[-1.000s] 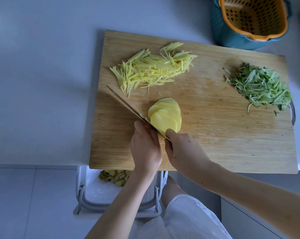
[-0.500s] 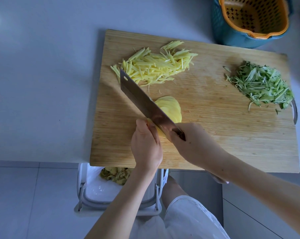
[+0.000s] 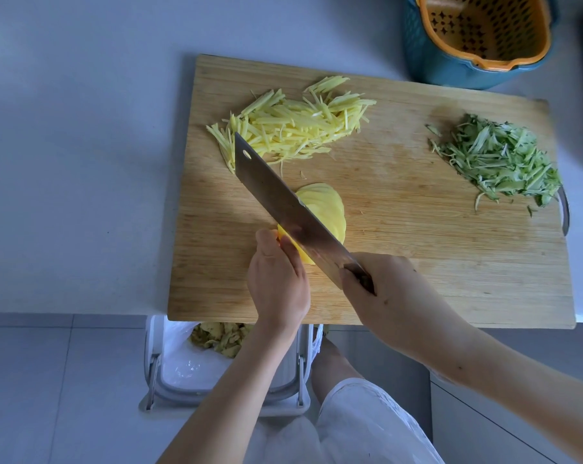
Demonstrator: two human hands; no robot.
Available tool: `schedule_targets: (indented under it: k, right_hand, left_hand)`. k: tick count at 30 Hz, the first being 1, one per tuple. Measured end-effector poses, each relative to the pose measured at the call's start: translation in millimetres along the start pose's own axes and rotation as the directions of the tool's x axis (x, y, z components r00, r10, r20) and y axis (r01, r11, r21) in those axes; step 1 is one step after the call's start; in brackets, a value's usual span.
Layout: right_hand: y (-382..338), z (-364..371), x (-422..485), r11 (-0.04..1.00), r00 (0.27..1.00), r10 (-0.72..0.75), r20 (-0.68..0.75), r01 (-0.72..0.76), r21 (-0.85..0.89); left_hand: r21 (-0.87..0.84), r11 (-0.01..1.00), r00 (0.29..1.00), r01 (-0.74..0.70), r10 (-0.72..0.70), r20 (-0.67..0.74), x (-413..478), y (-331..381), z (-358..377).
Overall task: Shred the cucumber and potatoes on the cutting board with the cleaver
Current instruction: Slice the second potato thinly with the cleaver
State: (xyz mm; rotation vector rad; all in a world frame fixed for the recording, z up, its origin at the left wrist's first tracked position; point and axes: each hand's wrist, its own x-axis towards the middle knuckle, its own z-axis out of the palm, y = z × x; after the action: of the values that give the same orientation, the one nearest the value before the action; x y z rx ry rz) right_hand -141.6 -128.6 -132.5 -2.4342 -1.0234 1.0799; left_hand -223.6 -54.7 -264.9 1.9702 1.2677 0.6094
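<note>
A wooden cutting board [image 3: 417, 262] lies on the white counter. A fanned stack of yellow potato slices [image 3: 326, 209] sits near its front middle. My right hand [image 3: 393, 296] grips the cleaver [image 3: 283, 209] by the handle; the blade lies tilted across the slices, its flat side showing. My left hand [image 3: 278, 279] pinches the near end of the slices beside the blade. A pile of potato shreds [image 3: 296, 125] lies at the board's back left. Green cucumber shreds [image 3: 497, 162] are heaped at the right.
A blue basin with an orange strainer basket [image 3: 477, 38] stands behind the board at the back right. Below the counter's front edge is a bin [image 3: 189, 370] lined with a plastic bag and holding peelings. White counter extends to the left.
The cleaver turned from edge-on beside the slices to lying tilted over them, flat side up. My right hand slid right along the handle. My left hand stayed at the slices' near end.
</note>
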Motion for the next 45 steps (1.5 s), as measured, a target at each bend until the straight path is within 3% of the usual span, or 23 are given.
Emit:
schedule_targets:
  k: [31, 45]
  right_hand:
    - [-2.8, 3.5, 9.2, 0.999, 0.996, 0.047, 0.071, -0.045, -0.029]
    - [-5.4, 17.8, 24.4, 0.999, 0.997, 0.045, 0.063, -0.045, -0.009]
  left_hand:
    - [-0.008, 1.000, 0.998, 0.006, -0.006, -0.070, 1.6, -0.7, 6.9]
    - [0.001, 0.999, 0.998, 0.051, -0.051, -0.036, 3.4, 1.0, 6.3]
